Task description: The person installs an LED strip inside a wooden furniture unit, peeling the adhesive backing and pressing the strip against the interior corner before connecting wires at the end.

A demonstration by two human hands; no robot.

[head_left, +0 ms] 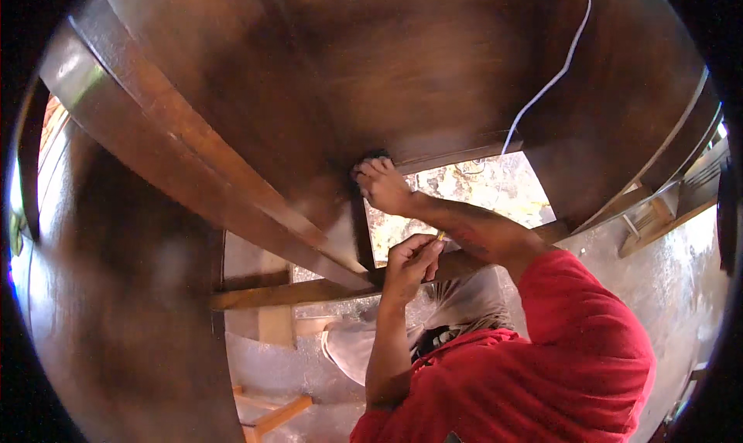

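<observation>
My right arm, in a red sleeve, reaches across to the brown wooden panel [433, 71]. My right hand [385, 187] is closed over a dark pad [374, 156] and presses it to the wood at the corner of a rectangular opening [362, 226]. Most of the pad is hidden under the fingers. Lower down, my left hand [412, 266] is raised just below the right forearm, its fingers pinched together. A small yellow-orange tip [441, 235] of a thin stick-like thing shows between them; its kind I cannot make out.
A long brown beam [193, 160] slants in from the upper left to a wooden crossbar [309, 293] below the opening. A white cord [553, 79] hangs over the panel at the upper right. Wooden frame pieces [282, 416] stand on the grey floor [275, 365].
</observation>
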